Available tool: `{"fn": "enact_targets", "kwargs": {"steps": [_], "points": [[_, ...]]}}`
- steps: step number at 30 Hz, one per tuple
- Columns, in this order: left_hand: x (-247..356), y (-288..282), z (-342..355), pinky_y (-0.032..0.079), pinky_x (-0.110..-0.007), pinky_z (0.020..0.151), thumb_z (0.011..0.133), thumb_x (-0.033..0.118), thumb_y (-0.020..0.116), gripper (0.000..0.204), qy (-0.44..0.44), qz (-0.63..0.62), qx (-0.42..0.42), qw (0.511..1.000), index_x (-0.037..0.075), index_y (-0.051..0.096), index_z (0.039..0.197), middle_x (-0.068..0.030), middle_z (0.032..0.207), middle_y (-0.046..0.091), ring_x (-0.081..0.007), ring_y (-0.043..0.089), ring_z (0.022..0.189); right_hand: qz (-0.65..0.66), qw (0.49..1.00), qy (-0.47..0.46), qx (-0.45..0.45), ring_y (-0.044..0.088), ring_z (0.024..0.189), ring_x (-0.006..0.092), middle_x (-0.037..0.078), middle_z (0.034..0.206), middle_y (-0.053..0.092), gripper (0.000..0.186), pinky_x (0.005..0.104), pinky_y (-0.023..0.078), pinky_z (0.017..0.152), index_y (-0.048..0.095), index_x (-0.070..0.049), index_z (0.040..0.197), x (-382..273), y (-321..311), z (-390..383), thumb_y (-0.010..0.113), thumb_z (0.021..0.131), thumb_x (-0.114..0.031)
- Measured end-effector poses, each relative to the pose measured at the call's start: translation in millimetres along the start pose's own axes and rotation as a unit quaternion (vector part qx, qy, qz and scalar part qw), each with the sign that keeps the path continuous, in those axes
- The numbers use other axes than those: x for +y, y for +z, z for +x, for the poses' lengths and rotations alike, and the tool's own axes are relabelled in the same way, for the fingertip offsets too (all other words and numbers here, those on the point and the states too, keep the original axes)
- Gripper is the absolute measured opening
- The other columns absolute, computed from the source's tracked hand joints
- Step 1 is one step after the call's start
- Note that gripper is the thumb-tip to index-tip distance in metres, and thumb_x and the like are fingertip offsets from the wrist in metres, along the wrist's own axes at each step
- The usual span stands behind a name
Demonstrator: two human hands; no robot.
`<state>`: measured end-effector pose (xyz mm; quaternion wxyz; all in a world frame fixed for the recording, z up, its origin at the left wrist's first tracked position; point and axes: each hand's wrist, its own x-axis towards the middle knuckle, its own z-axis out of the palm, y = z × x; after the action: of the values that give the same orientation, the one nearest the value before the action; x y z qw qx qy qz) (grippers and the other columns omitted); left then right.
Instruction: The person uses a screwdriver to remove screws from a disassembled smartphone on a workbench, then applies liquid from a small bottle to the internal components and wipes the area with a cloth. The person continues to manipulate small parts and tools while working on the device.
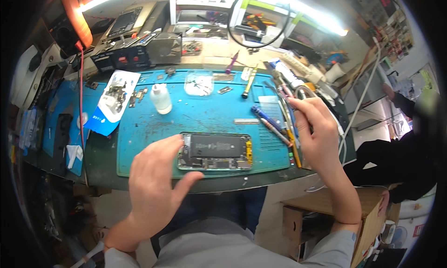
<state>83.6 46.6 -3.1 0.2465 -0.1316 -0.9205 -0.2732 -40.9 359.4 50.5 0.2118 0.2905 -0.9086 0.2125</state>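
An opened smartphone [215, 146] lies flat near the front edge of the blue work mat [149, 158]. Its black battery, circuit board and a yellow flex strip on the right side are exposed. My left hand [156, 179] is open at the phone's left end, fingertips by its upper left corner and thumb apart below. Over the row of tools on the right, my right hand [316, 126] is raised with thumb and forefinger pinched together. What they hold, if anything, cannot be made out against the tools behind. A blue-handled screwdriver [266, 117] lies left of that hand.
A clear dropper bottle [161, 99] stands on the mat behind the phone. Beyond it are a plastic tray of small parts [199, 83], a bag of parts [113, 100] and a yellow-green screwdriver [250, 81]. A person in black [386, 161] is at the right.
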Motion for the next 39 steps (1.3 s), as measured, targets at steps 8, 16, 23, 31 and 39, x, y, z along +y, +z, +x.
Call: {"fn": "enact_targets", "kwargs": {"steps": [8,16,23,31,39], "points": [[18,54,74,0.049,-0.041,0.11,0.084,0.037,0.09,0.087,0.212,0.045,-0.267,0.939,-0.005,0.055,0.151,-0.0164,0.128,0.066,-0.0316,0.063,0.126,-0.026,0.987,0.16,-0.004,0.07,0.073,0.0227,0.01,0.089,0.073,0.02,0.0369,0.056,0.07,0.08,-0.003,0.112,52,-5,-47,0.08,0.094,-0.01],[47,6,77,0.045,-0.039,0.116,0.082,0.023,0.082,0.08,0.415,0.215,-0.364,0.806,-0.004,0.054,0.152,-0.011,0.13,0.062,-0.0271,0.06,0.126,0.006,0.984,0.173,-0.042,0.07,0.074,0.024,0.011,0.087,0.072,0.02,0.0378,0.056,0.071,0.078,-0.001,0.112,62,8,-59,0.08,0.094,-0.009],[0,-44,33,0.045,-0.042,0.12,0.099,0.025,0.067,0.057,0.582,0.325,-0.298,0.683,0.015,0.047,0.152,-0.0004,0.154,0.047,-0.0195,0.045,0.141,-0.027,0.983,0.155,-0.095,0.075,0.081,0.0314,0.01,0.089,0.075,0.015,0.0434,0.059,0.074,0.075,-0.005,0.095,39,9,-48,0.079,0.096,-0.019],[-63,-51,18,0.054,-0.035,0.104,0.092,0.011,0.076,0.054,0.5,0.179,-0.277,0.801,0.028,0.057,0.14,0.0002,0.144,0.055,-0.0195,0.06,0.12,-0.118,0.945,0.216,-0.214,0.078,0.089,0.0326,0.013,0.092,0.079,0.025,0.0456,0.061,0.081,0.079,-0.007,0.092,37,-2,-43,0.081,0.092,-0.032],[-16,-29,-33,0.047,-0.049,0.112,0.08,0.029,0.094,0.098,0.054,0.057,-0.157,0.984,0.003,0.045,0.161,-0.0195,0.15,0.053,-0.0389,0.055,0.131,-0.127,0.953,0.223,-0.158,0.076,0.084,0.0352,0.014,0.089,0.078,0.027,0.0455,0.06,0.08,0.077,-0.004,0.091,41,17,-48,0.079,0.096,-0.03]]}}
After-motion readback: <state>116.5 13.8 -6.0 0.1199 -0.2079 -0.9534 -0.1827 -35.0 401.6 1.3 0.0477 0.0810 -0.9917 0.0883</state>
